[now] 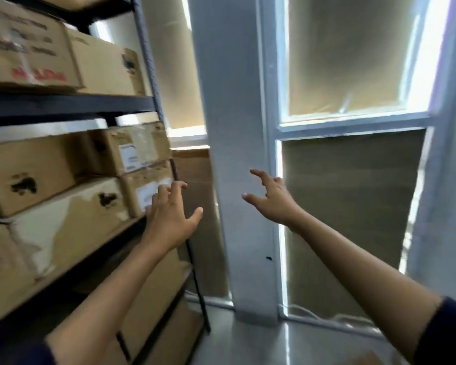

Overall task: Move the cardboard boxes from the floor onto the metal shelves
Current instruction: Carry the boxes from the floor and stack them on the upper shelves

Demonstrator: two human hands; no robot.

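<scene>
The dark metal shelves (71, 105) fill the left side, with several cardboard boxes on each level. My left hand (170, 210) is spread open, its fingertips touching the end of a cardboard box (148, 189) with a white label at the right end of the middle shelf. Another labelled box (132, 148) lies on top of that one. My right hand (270, 197) hangs in the air to the right, fingers spread and slightly bent, holding nothing, in front of a white pillar. No box on the floor is in view.
A white pillar (232, 127) stands just right of the shelf's corner post (153, 83). Windows covered with brown sheets (348, 61) lie behind it. More boxes (153, 299) sit on the lower shelf. A strip of grey floor (250, 343) shows at the bottom.
</scene>
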